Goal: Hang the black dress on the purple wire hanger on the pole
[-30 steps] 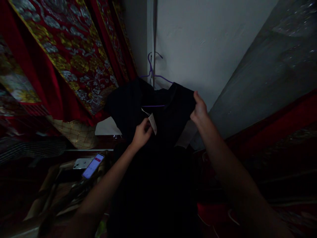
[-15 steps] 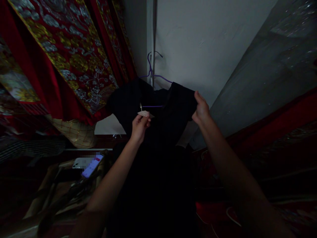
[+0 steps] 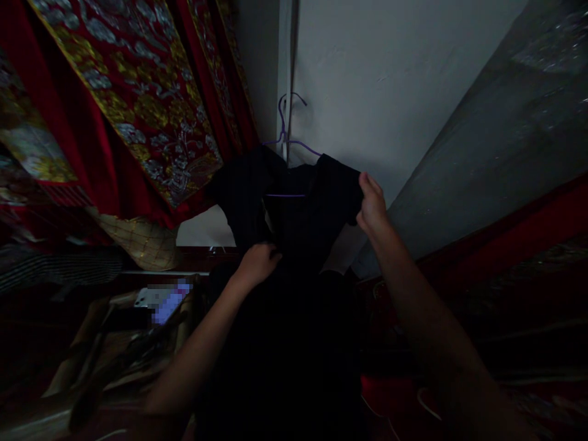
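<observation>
A dark short-sleeved garment [image 3: 294, 226] hangs on a thin purple hanger [image 3: 303, 146], whose hook is at a vertical rail. My right hand [image 3: 373, 203] is closed on its right-hand sleeve end, thumb on top. Lower on the garment's front, my left hand [image 3: 258, 263] has its fingers curled into the dark cloth below the neck opening. Just above that hand, a pale sliver, perhaps part of a tag [image 3: 267, 215], shows at the opening's edge. The fingertips of both hands are partly hidden, and the garment's lower part merges into shadow.
Red embroidered cloth [image 3: 151, 110] hangs close on the left. Phones [image 3: 172, 301] lie on a wooden-framed piece [image 3: 82, 343] at lower left. Behind the garment is a pale wall [image 3: 390, 73]; a clear plastic sheet [image 3: 496, 128] covers something on the right.
My left hand has let go of a small white tag and moved down to the garment's front. The tag has dropped mostly out of sight. My right hand stays at the sleeve.
</observation>
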